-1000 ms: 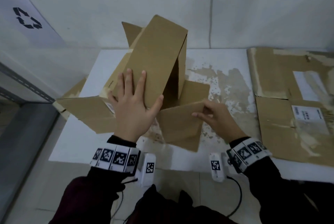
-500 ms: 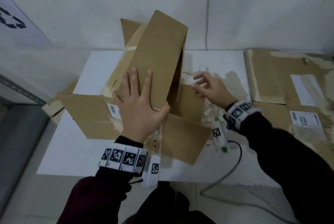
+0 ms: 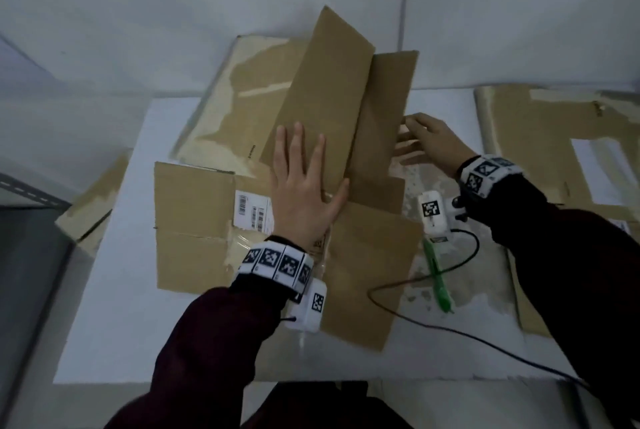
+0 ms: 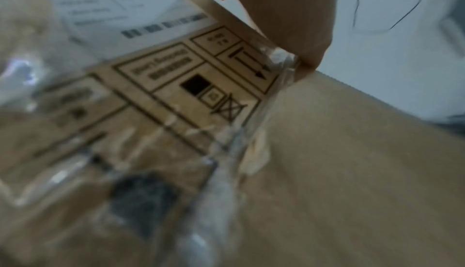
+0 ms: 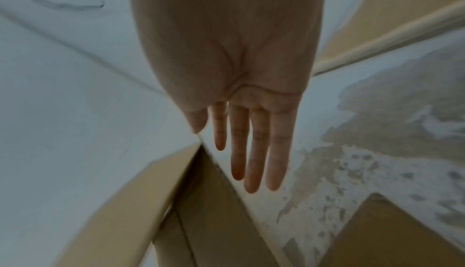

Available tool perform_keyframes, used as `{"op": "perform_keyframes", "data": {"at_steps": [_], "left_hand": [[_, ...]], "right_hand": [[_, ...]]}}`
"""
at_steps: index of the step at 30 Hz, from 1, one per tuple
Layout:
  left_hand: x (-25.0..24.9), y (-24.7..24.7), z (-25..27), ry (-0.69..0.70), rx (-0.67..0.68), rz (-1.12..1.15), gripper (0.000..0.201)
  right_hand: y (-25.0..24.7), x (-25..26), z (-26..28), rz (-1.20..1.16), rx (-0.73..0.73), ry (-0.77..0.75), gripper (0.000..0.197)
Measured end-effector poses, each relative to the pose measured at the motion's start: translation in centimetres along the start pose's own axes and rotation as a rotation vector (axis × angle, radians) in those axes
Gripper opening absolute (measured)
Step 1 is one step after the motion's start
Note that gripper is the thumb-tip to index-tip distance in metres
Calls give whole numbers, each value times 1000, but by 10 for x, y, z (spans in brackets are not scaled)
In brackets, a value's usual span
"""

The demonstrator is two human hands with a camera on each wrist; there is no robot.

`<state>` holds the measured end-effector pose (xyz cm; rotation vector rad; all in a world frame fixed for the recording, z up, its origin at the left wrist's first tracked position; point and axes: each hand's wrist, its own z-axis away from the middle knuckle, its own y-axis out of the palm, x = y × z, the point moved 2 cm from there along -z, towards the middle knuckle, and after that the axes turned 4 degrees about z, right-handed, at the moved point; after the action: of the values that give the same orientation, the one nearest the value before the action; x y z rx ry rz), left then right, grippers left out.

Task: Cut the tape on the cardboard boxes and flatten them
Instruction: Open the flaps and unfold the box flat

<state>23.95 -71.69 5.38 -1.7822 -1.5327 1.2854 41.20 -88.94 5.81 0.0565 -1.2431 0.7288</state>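
Note:
A brown cardboard box (image 3: pixel 194 220) lies nearly collapsed in the middle of the white table (image 3: pixel 114 307), with flaps spread out and a white shipping label (image 3: pixel 251 212) on top. My left hand (image 3: pixel 304 186) presses flat on its raised panel (image 3: pixel 325 99), fingers straight and spread. My right hand (image 3: pixel 422 144) reaches with straight fingers to the right edge of the upright flap (image 3: pixel 388 109). In the right wrist view the fingers (image 5: pixel 251 162) are extended beside the cardboard edge (image 5: pixel 201 171), holding nothing. The left wrist view shows printed handling marks (image 4: pixel 191 84) and clear tape (image 4: pixel 226 171) on the box.
A green cutter (image 3: pixel 438 276) lies on the table right of the box, beside a black cable (image 3: pixel 450 328). Flattened cardboard (image 3: pixel 540 137) with labels covers the table's right side. Another cardboard piece (image 3: pixel 93 200) hangs off the left edge. A white wall stands close behind.
The box has dropped from standing tall to nearly flat under my left hand. My right hand left the near flap and moved back to the upright flap's right edge.

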Motion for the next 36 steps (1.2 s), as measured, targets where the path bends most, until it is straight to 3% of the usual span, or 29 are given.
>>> {"op": "perform_keyframes", "data": {"at_steps": [3,4,7,10,12,14,16,18,20,22,24,28,33,35,36], "left_hand": [[5,33,-1,234,-6,27,42],[7,44,2,310,12,56,42],[15,70,16,451,172,152,65],[26,84,35,563,311,159,56],[29,87,48,626,388,184,48],[25,84,63,627,455,230,40],[22,76,76,545,462,278,27],[30,68,88,353,394,296,20],[53,67,104,105,392,162,35],[77,64,119,-109,491,12,62],[92,62,130,-204,585,-34,76],[99,61,130,-197,685,-83,80],[106,45,84,-252,510,-49,57],[125,44,64,-398,413,-81,52],[137,45,56,-508,394,-106,60]], "right_hand": [[5,-6,34,-184,126,138,49],[8,-13,48,-188,152,162,52],[28,-47,88,-48,192,194,57],[63,-90,111,206,227,182,65],[82,-113,117,335,146,113,57],[93,-124,121,286,-58,50,51],[98,-122,124,258,-282,-67,54],[102,-107,125,399,-428,-240,55],[112,-88,121,704,-421,-405,57],[128,-76,110,1005,-323,-495,61],[137,-76,92,1151,-247,-387,65],[135,-90,67,1162,-114,-22,72],[138,-116,59,1013,85,174,77],[136,-117,56,952,106,174,75],[133,-118,55,886,85,157,71]]}}
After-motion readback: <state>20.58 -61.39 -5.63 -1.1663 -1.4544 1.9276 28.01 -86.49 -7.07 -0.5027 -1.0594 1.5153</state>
